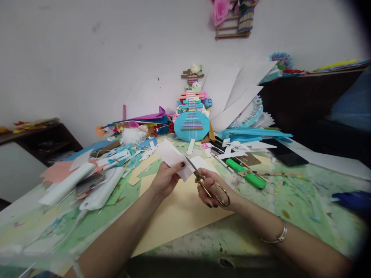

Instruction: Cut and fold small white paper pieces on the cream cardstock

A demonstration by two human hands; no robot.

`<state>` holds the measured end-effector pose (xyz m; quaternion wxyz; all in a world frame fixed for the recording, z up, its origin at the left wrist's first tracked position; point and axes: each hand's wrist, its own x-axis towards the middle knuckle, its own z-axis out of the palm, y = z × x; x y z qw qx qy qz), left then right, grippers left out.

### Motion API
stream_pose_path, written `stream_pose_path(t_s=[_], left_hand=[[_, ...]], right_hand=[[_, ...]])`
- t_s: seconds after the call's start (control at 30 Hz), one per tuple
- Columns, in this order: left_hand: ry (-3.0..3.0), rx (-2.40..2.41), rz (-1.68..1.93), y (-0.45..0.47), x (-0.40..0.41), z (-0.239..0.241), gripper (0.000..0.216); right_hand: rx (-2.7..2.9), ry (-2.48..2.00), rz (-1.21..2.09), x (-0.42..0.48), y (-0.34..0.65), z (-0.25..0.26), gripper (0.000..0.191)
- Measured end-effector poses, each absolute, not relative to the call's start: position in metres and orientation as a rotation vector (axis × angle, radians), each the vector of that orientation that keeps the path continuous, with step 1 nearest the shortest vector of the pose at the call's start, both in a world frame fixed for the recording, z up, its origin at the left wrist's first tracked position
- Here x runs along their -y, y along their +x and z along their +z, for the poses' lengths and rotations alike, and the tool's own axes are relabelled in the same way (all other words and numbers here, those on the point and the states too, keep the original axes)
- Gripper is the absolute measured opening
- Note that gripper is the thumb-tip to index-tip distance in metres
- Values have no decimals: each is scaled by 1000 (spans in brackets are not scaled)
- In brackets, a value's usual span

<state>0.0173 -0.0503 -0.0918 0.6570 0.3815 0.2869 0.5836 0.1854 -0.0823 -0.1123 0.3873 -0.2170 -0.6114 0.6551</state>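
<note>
My left hand (pixel 169 175) pinches a piece of white paper (pixel 171 152) between thumb and fingers, tilted above the table. Gold-handled scissors (pixel 204 185) are in my right hand (pixel 213 187), with fingers through the loops. The blades point up and left and meet the right edge of the white paper; how far apart they are is hard to make out. Beneath both hands lies a large cream sheet (pixel 174 216), with another white piece (pixel 203 164) behind the scissors.
A blue paper guitar (pixel 191 125) leans against the wall. To the right lie a green marker (pixel 246 173), pens and a dark phone (pixel 284 151). A white power strip (pixel 102 189) and paper scraps (pixel 124 156) cover the left. A blue object (pixel 352 200) sits far right.
</note>
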Motion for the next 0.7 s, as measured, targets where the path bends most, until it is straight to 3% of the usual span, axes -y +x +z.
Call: stream_pose_path(t_s=[0.7], left_hand=[[899,-634,1148,14,53,-94,23]], right_hand=[[1514,-422,1701,79,185,-113,55]])
